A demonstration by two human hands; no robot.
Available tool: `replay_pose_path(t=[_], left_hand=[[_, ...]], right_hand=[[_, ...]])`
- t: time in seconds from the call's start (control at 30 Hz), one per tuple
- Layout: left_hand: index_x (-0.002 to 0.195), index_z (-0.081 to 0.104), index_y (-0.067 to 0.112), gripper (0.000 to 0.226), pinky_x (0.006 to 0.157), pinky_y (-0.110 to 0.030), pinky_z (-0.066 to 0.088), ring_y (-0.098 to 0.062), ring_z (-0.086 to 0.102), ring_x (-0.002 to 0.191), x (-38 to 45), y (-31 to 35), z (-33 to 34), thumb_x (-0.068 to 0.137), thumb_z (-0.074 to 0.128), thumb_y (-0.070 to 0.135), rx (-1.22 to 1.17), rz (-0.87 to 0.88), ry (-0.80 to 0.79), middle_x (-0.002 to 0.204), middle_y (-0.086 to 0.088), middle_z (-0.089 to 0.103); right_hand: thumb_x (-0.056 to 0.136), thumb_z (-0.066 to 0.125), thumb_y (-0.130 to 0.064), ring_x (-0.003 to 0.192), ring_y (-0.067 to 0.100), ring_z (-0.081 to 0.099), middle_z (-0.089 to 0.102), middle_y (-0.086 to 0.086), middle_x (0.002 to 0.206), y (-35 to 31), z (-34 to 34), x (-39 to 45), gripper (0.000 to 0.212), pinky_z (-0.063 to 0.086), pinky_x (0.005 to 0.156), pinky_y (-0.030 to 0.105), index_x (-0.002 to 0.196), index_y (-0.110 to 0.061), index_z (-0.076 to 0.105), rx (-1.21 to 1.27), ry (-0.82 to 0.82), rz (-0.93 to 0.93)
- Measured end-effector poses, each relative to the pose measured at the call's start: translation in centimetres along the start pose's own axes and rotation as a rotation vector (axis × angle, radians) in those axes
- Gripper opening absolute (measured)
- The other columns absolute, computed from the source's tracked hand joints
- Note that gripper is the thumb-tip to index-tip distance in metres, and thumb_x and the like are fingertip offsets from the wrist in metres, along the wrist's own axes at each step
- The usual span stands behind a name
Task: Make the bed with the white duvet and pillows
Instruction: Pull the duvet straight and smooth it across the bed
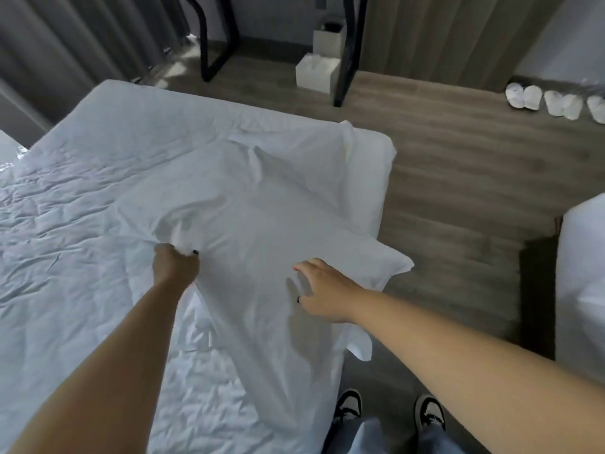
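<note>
Shoes: a pair of dark-and-pale sneakers (348,406) on the floor at the bed's near side, below loose denim trouser legs (370,435).
Left hand (175,263): fingers curled into a fist, bunching a fold of the white fabric; creases fan out from the grip.
Right hand (322,288): fingers spread and relaxed, hovering over or lightly on the cloth; contact cannot be told. A dark ring shows on one finger.
Duvet (262,224): smooth, thin-looking white cloth spread over the near right part of the bed, its corner (397,262) hanging past the edge.
Mattress sheet (65,224): white, heavily wrinkled, covering the rest of the bed.
Floor (458,178): grey-brown wood-grain planks.
Slippers (556,101): white, soft-looking, rounded, in a row by the far wall.
Boxes (317,72): two white, square, open-topped, between black tubular furniture legs (345,60).
Curtains (82,37): grey, vertical pleats, far left.
</note>
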State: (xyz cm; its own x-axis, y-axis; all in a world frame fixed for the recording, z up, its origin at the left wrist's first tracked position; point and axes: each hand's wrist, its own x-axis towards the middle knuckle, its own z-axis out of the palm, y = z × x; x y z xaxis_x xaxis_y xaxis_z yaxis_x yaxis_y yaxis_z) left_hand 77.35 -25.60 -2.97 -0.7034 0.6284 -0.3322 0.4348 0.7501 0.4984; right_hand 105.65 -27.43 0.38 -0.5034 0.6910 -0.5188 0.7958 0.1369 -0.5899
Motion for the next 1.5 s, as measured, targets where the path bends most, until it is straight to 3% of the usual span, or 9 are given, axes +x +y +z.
replay_pose_path(t=[0.3, 0.53, 0.67, 0.83, 0.93, 1.07, 1.27, 1.4, 1.5], left_hand=[[0.147, 0.037, 0.004, 0.062, 0.117, -0.038, 0.023, -0.033, 0.029, 0.143, -13.2, 6.2, 10.5, 0.090, 0.062, 0.009, -0.038, 0.380, -0.203, 0.153, -0.021, 0.032], [0.130, 0.052, 0.023, 0.041, 0.104, -0.032, 0.044, -0.015, 0.056, 0.120, -29.7, 15.8, 19.3, 0.092, 0.055, 0.007, -0.137, 0.710, -0.680, 0.131, 0.006, 0.057], [0.115, 0.055, 0.028, 0.036, 0.089, -0.012, 0.043, -0.007, 0.059, 0.113, -41.1, 20.2, 24.7, 0.091, 0.057, 0.002, -0.106, 0.846, -0.913, 0.115, 0.009, 0.063], [0.126, 0.051, 0.027, 0.041, 0.097, -0.022, 0.046, -0.003, 0.056, 0.115, -55.7, 22.5, 31.3, 0.091, 0.058, 0.007, 0.033, 0.948, -1.150, 0.118, 0.014, 0.060], [0.130, 0.037, 0.030, 0.052, 0.087, -0.004, 0.040, 0.011, 0.049, 0.109, -63.3, 22.6, 36.0, 0.090, 0.061, 0.008, 0.129, 1.000, -1.273, 0.121, 0.024, 0.049], [0.149, 0.024, 0.027, 0.080, 0.117, -0.040, 0.030, -0.021, 0.027, 0.144, -71.0, 21.8, 42.6, 0.083, 0.069, 0.022, 0.253, 1.172, -1.255, 0.152, 0.002, 0.030], [0.154, -0.013, 0.022, 0.104, 0.119, -0.049, 0.004, -0.027, -0.011, 0.150, -77.4, 22.5, 48.3, 0.089, 0.064, 0.045, 0.649, 1.470, -0.871, 0.162, -0.006, -0.011], [0.147, 0.030, 0.018, 0.086, 0.112, -0.045, 0.027, -0.024, 0.041, 0.134, -78.7, 24.0, 52.9, 0.080, 0.066, 0.060, 0.737, 1.767, -0.713, 0.143, -0.003, 0.045], [0.111, 0.057, 0.015, 0.061, 0.077, -0.037, 0.047, -0.027, 0.062, 0.095, -78.9, 25.4, 54.6, 0.071, 0.076, 0.058, 0.607, 1.804, -0.815, 0.101, -0.002, 0.066]], right_hand=[[0.093, 0.050, -0.019, 0.139, 0.015, 0.031, 0.025, -0.005, 0.154, 9.5, -4.1, -7.4, 0.060, 0.030, 0.106, 0.025, 0.148, -0.022, 0.028, 0.188, 0.227, 0.165], [0.095, 0.059, -0.022, 0.138, 0.017, 0.034, 0.031, 0.001, 0.152, 23.2, -4.0, -22.4, 0.060, 0.031, 0.111, 0.029, 0.148, -0.020, 0.031, 0.435, 0.552, 0.563], [0.091, 0.060, -0.029, 0.135, 0.011, 0.035, 0.035, -0.010, 0.140, 29.8, -2.0, -31.5, 0.059, 0.033, 0.113, 0.032, 0.145, -0.024, 0.036, 0.611, 0.793, 0.669], [0.092, 0.061, -0.019, 0.137, 0.013, 0.031, 0.031, -0.007, 0.145, 37.5, -0.3, -43.5, 0.060, 0.026, 0.108, 0.021, 0.145, -0.019, 0.032, 0.637, 1.032, 0.875], [0.089, 0.064, -0.019, 0.140, 0.019, 0.028, 0.030, 0.003, 0.150, 42.7, 1.2, -50.4, 0.066, 0.025, 0.112, 0.028, 0.146, -0.015, 0.031, 0.562, 1.119, 1.044], [0.090, 0.063, -0.031, 0.145, 0.020, 0.018, 0.020, 0.005, 0.155, 47.9, 3.8, -57.5, 0.072, 0.023, 0.116, 0.030, 0.149, -0.017, 0.025, 0.501, 1.038, 1.185], [0.086, 0.063, -0.041, 0.141, 0.022, 0.023, 0.023, 0.004, 0.152, 51.6, 7.4, -61.3, 0.075, 0.026, 0.115, 0.031, 0.147, -0.021, 0.024, 0.644, 0.857, 1.248], [0.086, 0.065, -0.040, 0.140, 0.025, 0.024, 0.020, 0.007, 0.153, 52.9, 9.1, -61.3, 0.079, 0.027, 0.114, 0.033, 0.148, -0.017, 0.022, 0.838, 0.880, 1.307], [0.084, 0.067, -0.041, 0.139, 0.025, 0.026, 0.021, 0.007, 0.153, 53.4, 10.0, -60.9, 0.084, 0.028, 0.113, 0.033, 0.150, -0.018, 0.021, 0.964, 0.930, 1.351]])
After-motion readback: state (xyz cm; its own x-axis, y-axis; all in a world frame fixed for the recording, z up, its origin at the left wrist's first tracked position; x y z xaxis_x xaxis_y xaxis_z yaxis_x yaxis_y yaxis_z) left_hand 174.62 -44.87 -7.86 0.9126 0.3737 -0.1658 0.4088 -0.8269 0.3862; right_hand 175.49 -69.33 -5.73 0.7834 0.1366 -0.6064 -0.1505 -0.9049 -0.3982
